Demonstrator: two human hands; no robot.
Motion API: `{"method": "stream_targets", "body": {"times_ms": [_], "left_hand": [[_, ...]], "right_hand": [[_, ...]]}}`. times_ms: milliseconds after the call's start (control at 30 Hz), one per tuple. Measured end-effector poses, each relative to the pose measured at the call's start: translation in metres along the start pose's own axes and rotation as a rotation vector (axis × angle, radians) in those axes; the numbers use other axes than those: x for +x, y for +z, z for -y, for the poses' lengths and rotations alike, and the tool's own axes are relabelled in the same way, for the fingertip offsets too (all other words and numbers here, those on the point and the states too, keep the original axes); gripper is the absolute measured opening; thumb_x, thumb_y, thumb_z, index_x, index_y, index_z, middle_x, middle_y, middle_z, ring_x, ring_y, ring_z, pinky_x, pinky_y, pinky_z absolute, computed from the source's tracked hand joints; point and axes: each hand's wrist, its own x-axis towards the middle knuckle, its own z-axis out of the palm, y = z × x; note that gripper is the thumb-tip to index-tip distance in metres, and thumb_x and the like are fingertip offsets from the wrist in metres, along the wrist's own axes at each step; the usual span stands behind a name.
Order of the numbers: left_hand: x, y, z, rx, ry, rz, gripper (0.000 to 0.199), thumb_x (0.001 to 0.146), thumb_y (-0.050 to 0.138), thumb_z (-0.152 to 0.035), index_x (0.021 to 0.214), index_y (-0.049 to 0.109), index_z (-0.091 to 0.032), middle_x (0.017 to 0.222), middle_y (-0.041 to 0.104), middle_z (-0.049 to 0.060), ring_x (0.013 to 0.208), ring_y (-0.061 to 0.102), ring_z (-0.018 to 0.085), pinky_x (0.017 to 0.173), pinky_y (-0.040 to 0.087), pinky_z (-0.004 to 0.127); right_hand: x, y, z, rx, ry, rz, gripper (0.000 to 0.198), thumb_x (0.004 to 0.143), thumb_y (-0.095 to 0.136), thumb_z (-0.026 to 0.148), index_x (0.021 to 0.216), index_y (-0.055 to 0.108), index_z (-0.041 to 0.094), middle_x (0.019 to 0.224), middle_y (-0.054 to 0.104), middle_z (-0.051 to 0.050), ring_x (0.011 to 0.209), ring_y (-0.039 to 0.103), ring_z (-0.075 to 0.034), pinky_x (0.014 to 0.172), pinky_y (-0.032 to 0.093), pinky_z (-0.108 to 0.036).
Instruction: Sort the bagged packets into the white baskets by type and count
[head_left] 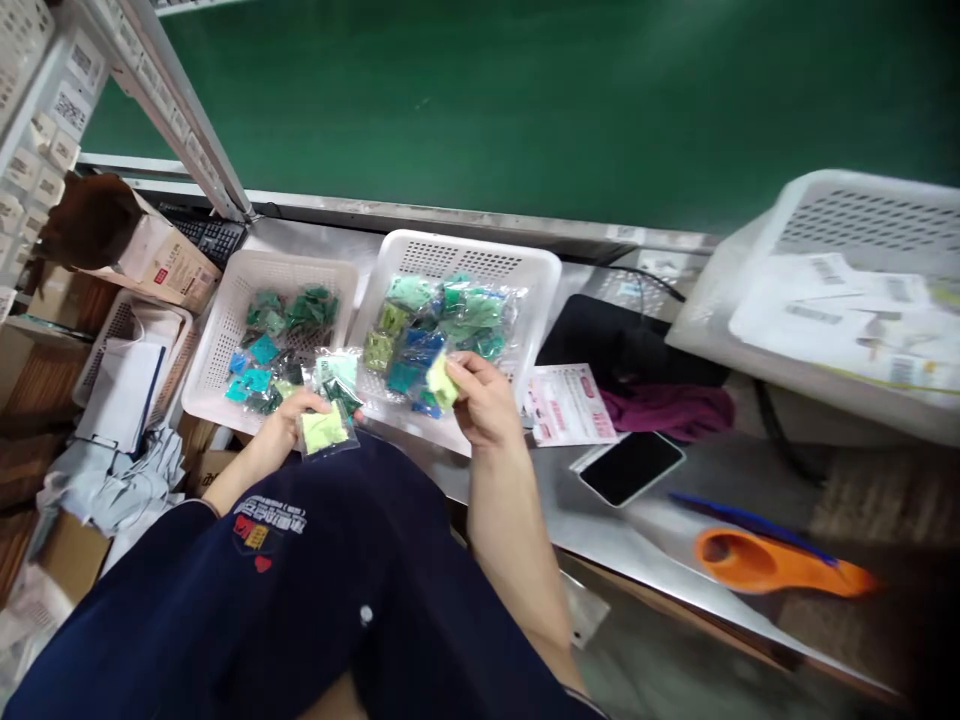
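My left hand [294, 418] is closed on several clear plastic packets; the front one is a yellow-green packet [324, 430], with pale and dark green ones behind it. Between the thumb and fingers of my right hand [487, 396] is a pinched light yellow-green packet [442, 382], held over the front right of a white basket [536, 268]. Green, blue and olive packets [472, 318] lie in that basket. To its left stands a second white basket [217, 330], holding dark green and turquoise packets [262, 350]. My left hand is at that basket's front edge.
A phone [632, 468], a printed sheet [571, 405] and a purple cloth [671, 410] lie right of the baskets. Farther right are an orange scoop [772, 562] and a big white bin [847, 215] with labelled bags. Behind runs a green surface [480, 110]; a cardboard box [169, 262] stands left.
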Motion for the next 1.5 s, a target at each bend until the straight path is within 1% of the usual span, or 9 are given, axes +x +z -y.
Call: {"method": "stream_targets", "body": {"times_ms": [200,367,533,733,800,1133,1300,1367,1500], "left_hand": [[0.022,0.002,-0.003,0.032,-0.107,0.222,0.071,0.055,0.084,-0.023,0.125,0.075,-0.015,0.092,0.083,0.011,0.068,0.077,0.025,0.062,0.059,0.03],[0.016,0.014,-0.005,-0.01,-0.107,0.261,0.07,0.058,0.085,-0.022,0.126,0.074,-0.011,0.098,0.084,0.015,0.078,0.08,0.029,0.062,0.06,0.029],[0.005,0.02,-0.007,-0.065,-0.069,0.248,0.061,0.064,0.082,-0.022,0.124,0.074,-0.015,0.103,0.083,0.012,0.081,0.081,0.028,0.064,0.063,0.029],[0.012,0.021,-0.003,-0.104,-0.09,0.331,0.062,0.06,0.085,-0.02,0.122,0.077,-0.018,0.109,0.083,0.013,0.087,0.082,0.031,0.063,0.06,0.028],[0.013,0.018,0.002,-0.117,-0.125,0.317,0.07,0.059,0.087,-0.02,0.128,0.074,-0.02,0.111,0.083,0.013,0.089,0.082,0.032,0.066,0.062,0.03],[0.004,0.021,0.01,-0.102,-0.189,0.338,0.07,0.066,0.094,-0.018,0.132,0.072,-0.018,0.117,0.081,0.018,0.093,0.082,0.033,0.08,0.064,0.039],[0.006,0.019,0.009,-0.117,-0.204,0.347,0.072,0.069,0.092,-0.017,0.137,0.07,-0.018,0.117,0.082,0.017,0.095,0.082,0.032,0.083,0.063,0.038],[0.008,0.017,0.013,-0.142,-0.221,0.333,0.081,0.068,0.088,-0.018,0.146,0.065,-0.023,0.121,0.081,0.016,0.101,0.082,0.034,0.083,0.063,0.039],[0.016,0.012,0.021,-0.163,-0.16,0.248,0.088,0.059,0.077,-0.021,0.146,0.065,-0.02,0.123,0.081,0.013,0.105,0.079,0.035,0.087,0.062,0.041]], "right_hand": [[-0.032,0.044,0.022,-0.081,-0.068,0.222,0.045,0.07,0.092,0.064,0.08,0.077,0.023,0.096,0.081,-0.008,0.086,0.073,-0.026,0.077,0.059,-0.039],[-0.009,0.019,0.023,-0.139,-0.181,-0.117,0.049,0.07,0.088,0.067,0.085,0.076,0.022,0.083,0.075,-0.005,0.076,0.068,-0.024,0.074,0.06,-0.04],[0.015,-0.015,0.016,-0.484,-0.394,-0.522,0.089,0.065,0.084,0.071,0.136,0.064,0.02,0.151,0.058,-0.018,0.146,0.053,-0.039,0.127,0.038,-0.065],[-0.027,0.028,0.013,-0.298,-0.098,0.375,0.056,0.079,0.082,0.073,0.104,0.074,0.023,0.109,0.075,-0.011,0.093,0.074,-0.028,0.081,0.064,-0.042],[-0.034,0.037,0.015,-0.272,-0.1,0.447,0.051,0.08,0.082,0.072,0.089,0.076,0.022,0.098,0.076,-0.01,0.084,0.07,-0.025,0.074,0.06,-0.038],[-0.028,0.008,0.032,-0.438,-0.283,0.117,0.061,0.095,0.061,0.076,0.066,0.056,0.023,0.063,0.05,0.001,0.062,0.047,-0.016,0.062,0.04,-0.033],[-0.021,-0.006,0.034,-0.481,-0.49,-0.391,0.06,0.092,0.07,0.069,0.128,0.068,0.021,0.133,0.066,-0.017,0.134,0.061,-0.037,0.116,0.05,-0.056],[-0.026,-0.007,0.037,-0.522,-0.477,-0.267,0.088,0.086,0.079,0.068,0.156,0.051,0.023,0.16,0.05,-0.02,0.151,0.049,-0.041,0.126,0.042,-0.063],[-0.047,0.013,0.03,-0.473,-0.315,0.605,0.089,0.079,0.09,0.061,0.157,0.056,0.034,0.158,0.059,-0.013,0.14,0.062,-0.037,0.118,0.054,-0.057]]}}
